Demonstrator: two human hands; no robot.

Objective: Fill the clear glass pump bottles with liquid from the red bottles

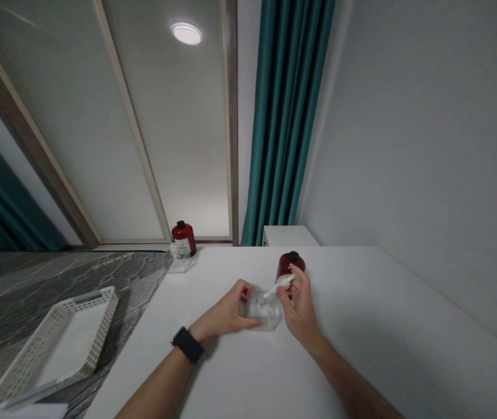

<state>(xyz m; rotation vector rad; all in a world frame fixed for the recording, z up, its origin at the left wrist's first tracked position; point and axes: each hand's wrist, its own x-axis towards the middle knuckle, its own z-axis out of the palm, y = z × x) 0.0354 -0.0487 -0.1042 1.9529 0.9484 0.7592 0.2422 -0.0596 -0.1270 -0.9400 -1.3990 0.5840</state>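
My left hand point(240, 308) is closed around the side of a clear plastic bottle point(265, 314) on the white table, thumb and fingers apart across its body. In my right hand point(298, 305) is a white pump head point(284, 282), pinched between thumb and fingers. The pump slants down to the left, its white lower end at the top of the clear bottle; whether it is inside the neck I cannot tell. Right behind my right hand stands a dark red bottle point(285, 263) with a black cap, partly hidden by the fingers.
Another red bottle point(186, 235) with a black cap and white label stands at the table's far left corner, a clear container point(179, 265) in front of it. Left of the white table point(353, 326), lower down, lies a white perforated basket point(100, 331). A wall borders the right side.
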